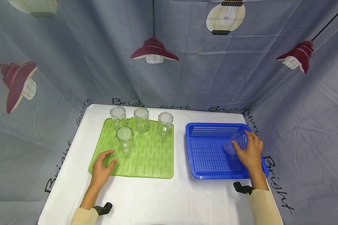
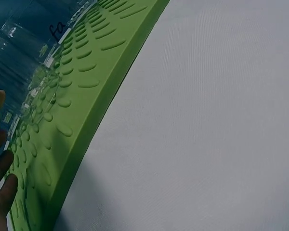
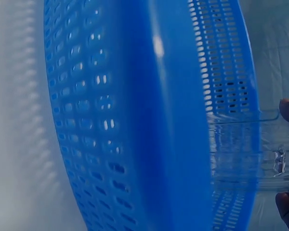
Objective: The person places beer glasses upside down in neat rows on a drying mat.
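Observation:
My right hand [image 1: 250,153] holds a clear glass mug [image 1: 231,147] by its end, thumb on one side and fingers on the other, over the right part of the blue basket [image 1: 205,177]. In the right wrist view the glass mug [image 3: 241,154] shows past the basket's near wall, between thumb and fingertip. My left hand [image 1: 101,167] hovers at the front left of the green drying mat [image 1: 146,162], thumb and fingers spread with nothing between them. Closest to it on the mat is a glass mug [image 1: 125,139].
Behind that mug, several more clear mugs, such as the back left mug [image 1: 119,118] and the right mug [image 1: 164,125], stand on the mat. White cloth [image 1: 180,200] covers the table. A grey printed curtain [image 1: 186,81] hangs around its back and sides.

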`<control>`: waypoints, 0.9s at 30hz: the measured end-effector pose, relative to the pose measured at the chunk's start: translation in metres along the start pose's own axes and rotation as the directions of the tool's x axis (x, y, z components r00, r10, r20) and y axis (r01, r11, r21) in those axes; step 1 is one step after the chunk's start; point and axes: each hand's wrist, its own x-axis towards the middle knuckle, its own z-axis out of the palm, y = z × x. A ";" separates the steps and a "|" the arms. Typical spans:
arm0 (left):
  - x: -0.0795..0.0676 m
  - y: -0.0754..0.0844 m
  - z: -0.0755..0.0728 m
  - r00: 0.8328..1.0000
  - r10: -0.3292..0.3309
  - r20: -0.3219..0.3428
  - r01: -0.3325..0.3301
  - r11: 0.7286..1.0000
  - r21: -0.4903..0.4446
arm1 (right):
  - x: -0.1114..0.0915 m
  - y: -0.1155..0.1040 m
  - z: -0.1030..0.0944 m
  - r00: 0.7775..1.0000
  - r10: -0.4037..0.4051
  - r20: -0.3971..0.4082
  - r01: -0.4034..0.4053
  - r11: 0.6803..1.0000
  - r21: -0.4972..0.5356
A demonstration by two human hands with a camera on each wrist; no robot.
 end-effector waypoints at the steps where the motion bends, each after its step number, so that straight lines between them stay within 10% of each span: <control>1: -0.001 0.001 0.001 1.000 0.000 0.005 0.000 1.000 -0.001 | 0.000 -0.002 -0.001 1.000 -0.008 -0.003 0.008 1.000 0.003; 27: -0.023 0.008 0.026 0.978 0.142 0.155 -0.123 0.984 -0.127 | -0.002 -0.049 -0.003 0.994 -0.106 -0.001 0.106 0.994 -0.006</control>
